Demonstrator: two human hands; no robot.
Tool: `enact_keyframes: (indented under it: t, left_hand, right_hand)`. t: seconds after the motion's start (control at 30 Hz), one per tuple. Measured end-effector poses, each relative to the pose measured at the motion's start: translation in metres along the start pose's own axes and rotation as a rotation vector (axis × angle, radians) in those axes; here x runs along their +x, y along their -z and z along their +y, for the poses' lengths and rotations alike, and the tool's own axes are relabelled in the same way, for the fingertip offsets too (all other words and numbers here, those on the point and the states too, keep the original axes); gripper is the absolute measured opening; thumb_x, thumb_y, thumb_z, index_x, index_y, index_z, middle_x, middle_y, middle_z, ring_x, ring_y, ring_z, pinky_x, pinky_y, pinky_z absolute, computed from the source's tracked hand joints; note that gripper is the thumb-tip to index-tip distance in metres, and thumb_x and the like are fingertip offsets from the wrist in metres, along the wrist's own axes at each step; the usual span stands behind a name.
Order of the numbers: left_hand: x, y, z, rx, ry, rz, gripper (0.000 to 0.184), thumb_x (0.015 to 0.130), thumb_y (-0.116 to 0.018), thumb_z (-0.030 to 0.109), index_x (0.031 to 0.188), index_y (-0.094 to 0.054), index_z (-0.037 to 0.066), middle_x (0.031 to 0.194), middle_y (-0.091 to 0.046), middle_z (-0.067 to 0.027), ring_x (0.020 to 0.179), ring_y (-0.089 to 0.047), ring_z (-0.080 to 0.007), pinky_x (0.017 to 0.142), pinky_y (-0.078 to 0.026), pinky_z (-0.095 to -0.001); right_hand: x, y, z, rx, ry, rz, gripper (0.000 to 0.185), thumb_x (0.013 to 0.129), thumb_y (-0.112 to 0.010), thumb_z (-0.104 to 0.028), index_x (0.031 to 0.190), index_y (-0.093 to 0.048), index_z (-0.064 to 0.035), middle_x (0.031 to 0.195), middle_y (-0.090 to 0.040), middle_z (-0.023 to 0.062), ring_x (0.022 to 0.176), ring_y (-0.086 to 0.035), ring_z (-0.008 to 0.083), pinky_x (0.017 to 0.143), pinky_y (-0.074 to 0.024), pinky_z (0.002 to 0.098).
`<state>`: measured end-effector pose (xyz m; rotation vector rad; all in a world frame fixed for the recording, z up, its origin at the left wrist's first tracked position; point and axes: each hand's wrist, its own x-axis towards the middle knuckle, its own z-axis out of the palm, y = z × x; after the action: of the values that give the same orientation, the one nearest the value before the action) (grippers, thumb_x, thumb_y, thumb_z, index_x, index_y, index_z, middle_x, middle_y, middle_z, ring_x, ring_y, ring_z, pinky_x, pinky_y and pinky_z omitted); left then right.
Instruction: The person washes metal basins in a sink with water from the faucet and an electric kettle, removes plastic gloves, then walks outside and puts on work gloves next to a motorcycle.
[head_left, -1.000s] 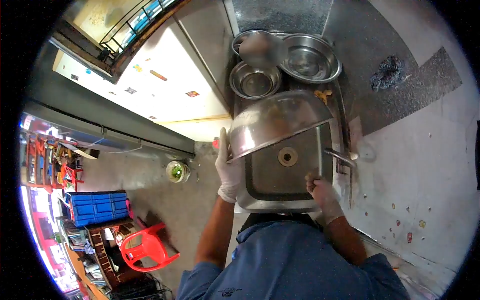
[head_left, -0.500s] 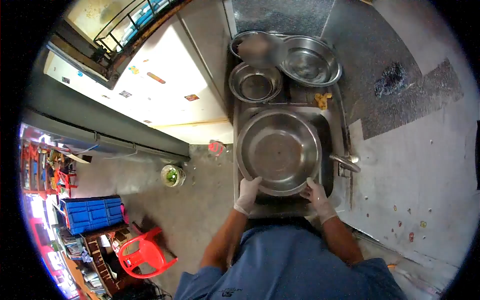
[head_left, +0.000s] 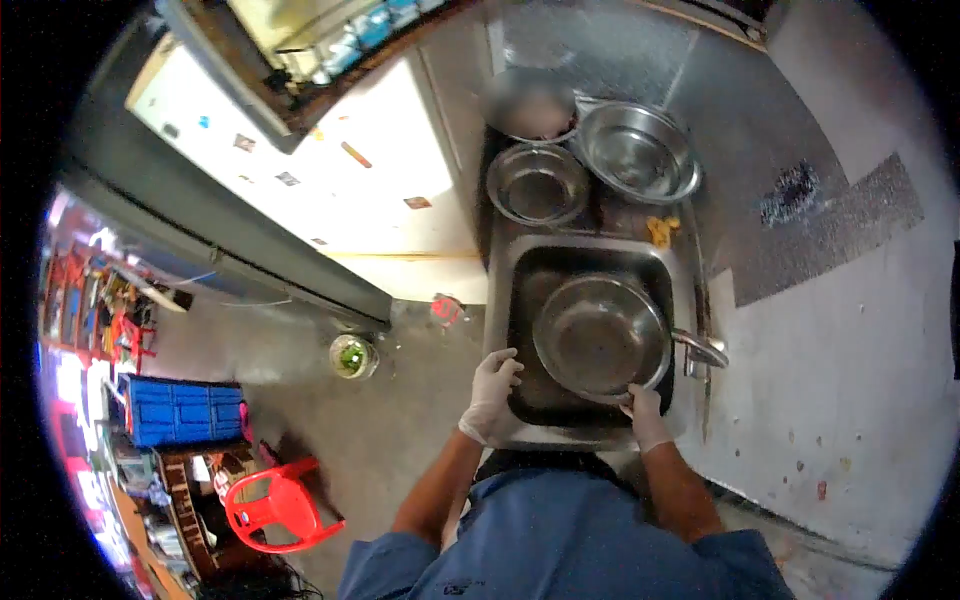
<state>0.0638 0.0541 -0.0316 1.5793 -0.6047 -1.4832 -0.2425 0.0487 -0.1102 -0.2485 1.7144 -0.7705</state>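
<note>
A large stainless steel basin [head_left: 600, 345] sits down inside the sink [head_left: 520, 410], toward its right side and under the faucet [head_left: 700, 347]. My right hand [head_left: 647, 412], in a pale glove, grips the basin's near rim. My left hand [head_left: 492, 388], gloved the same way, is off the basin, over the sink's left edge. Its fingers are apart and nothing is in them.
Beyond the sink stand a smaller steel bowl [head_left: 538, 186], a wide steel basin [head_left: 640, 152] and another bowl, partly blurred. A yellow cloth-like piece [head_left: 661, 231] lies near them. Left on the floor are a bucket [head_left: 354, 357] and a red chair [head_left: 285, 507].
The basin has gone down into the sink and shifted right, under the faucet. My left hand has let go of its rim, while my right hand keeps hold. The whole view has shifted slightly.
</note>
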Motion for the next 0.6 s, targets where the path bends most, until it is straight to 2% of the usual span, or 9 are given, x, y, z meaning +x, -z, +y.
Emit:
enact_keyframes:
  t: [0.1,0.13,0.2,0.27,0.33,0.37,0.43,0.53,0.6]
  left_hand:
    - [-0.011,0.019,0.047,-0.073,-0.309,0.237,0.021,0.085,-0.048,0.010,0.098,-0.060,-0.001,0.068,-0.055,-0.0016,0.056,-0.046,-0.0055,0.050,-0.038,-0.0194]
    - [-0.017,0.026,0.070,-0.070,-0.341,0.269,0.021,0.085,-0.048,0.010,0.098,-0.060,-0.001,0.068,-0.055,-0.0016,0.056,-0.046,-0.0055,0.050,-0.038,-0.0194]
    - [-0.034,0.037,0.124,-0.071,-0.567,0.378,0.019,0.086,-0.048,0.011,0.096,-0.061,0.000,0.065,-0.053,0.0009,0.055,-0.043,-0.0044,0.048,-0.034,-0.0197]
    - [-0.032,0.057,0.160,-0.141,-0.663,0.436,0.021,0.088,-0.047,0.010,0.100,-0.061,0.002,0.066,-0.052,0.0023,0.054,-0.040,-0.0035,0.048,-0.032,-0.0193]
    - [-0.055,0.051,0.218,-0.222,-0.929,0.455,0.026,0.086,-0.046,0.005,0.107,-0.060,0.006,0.068,-0.052,0.0042,0.054,-0.037,-0.0009,0.048,-0.030,-0.0163]
    - [-0.060,0.053,0.241,-0.197,-0.983,0.491,0.027,0.087,-0.045,0.004,0.111,-0.058,0.005,0.067,-0.052,0.0036,0.054,-0.037,-0.0010,0.048,-0.030,-0.0162]
    - [-0.067,0.060,0.276,-0.111,-1.082,0.535,0.034,0.088,-0.043,0.004,0.121,-0.050,0.005,0.068,-0.054,0.0024,0.053,-0.037,-0.0015,0.048,-0.032,-0.0162]
    - [-0.073,0.064,0.306,-0.004,-1.123,0.508,0.037,0.088,-0.042,0.004,0.125,-0.047,0.004,0.069,-0.054,0.0019,0.053,-0.038,-0.0018,0.049,-0.033,-0.0163]
    - [-0.073,0.066,0.311,0.029,-1.142,0.503,0.037,0.088,-0.042,0.005,0.126,-0.046,0.003,0.069,-0.055,0.0012,0.053,-0.039,-0.0026,0.049,-0.034,-0.0173]
  right_hand:
    - [0.020,-0.006,0.004,-0.014,-0.025,0.026,0.023,0.075,-0.060,-0.012,0.095,-0.053,-0.0028,0.085,-0.054,0.0079,0.075,-0.054,0.0196,0.069,-0.0513,0.0360]
    - [0.032,-0.005,0.010,-0.015,-0.022,0.079,0.024,0.075,-0.060,-0.012,0.096,-0.053,-0.0031,0.087,-0.054,0.0077,0.076,-0.054,0.0195,0.070,-0.0510,0.0359]
    - [0.035,-0.004,0.012,0.012,-0.030,0.016,0.027,0.076,-0.059,-0.012,0.100,-0.052,-0.0030,0.091,-0.052,0.0085,0.080,-0.053,0.0201,0.071,-0.0507,0.0367]
    - [0.032,-0.005,0.011,0.049,-0.034,-0.034,0.030,0.076,-0.059,-0.011,0.104,-0.050,-0.0030,0.096,-0.051,0.0093,0.084,-0.053,0.0207,0.071,-0.0504,0.0376]
    - [0.016,-0.004,0.007,0.114,-0.021,-0.100,0.038,0.076,-0.057,-0.009,0.112,-0.044,-0.0048,0.103,-0.049,0.0111,0.088,-0.053,0.0235,0.072,-0.0496,0.0417]
    - [0.016,-0.006,0.006,0.127,-0.004,-0.121,0.038,0.076,-0.057,-0.009,0.112,-0.044,-0.0048,0.103,-0.049,0.0111,0.088,-0.053,0.0235,0.072,-0.0496,0.0417]
    - [0.021,-0.008,0.006,0.112,-0.125,-0.108,0.046,0.076,-0.055,-0.008,0.118,-0.037,-0.0083,0.110,-0.046,0.0125,0.093,-0.053,0.0265,0.073,-0.0486,0.0456]
    - [0.046,0.001,0.022,0.160,-0.142,-0.222,0.045,0.075,-0.055,-0.008,0.117,-0.038,-0.0106,0.110,-0.046,0.0123,0.095,-0.053,0.0290,0.072,-0.0484,0.0471]
    - [0.026,0.008,0.017,0.158,-0.064,-0.211,0.039,0.076,-0.056,-0.011,0.113,-0.043,-0.0098,0.107,-0.048,0.0120,0.095,-0.053,0.0296,0.073,-0.0485,0.0458]
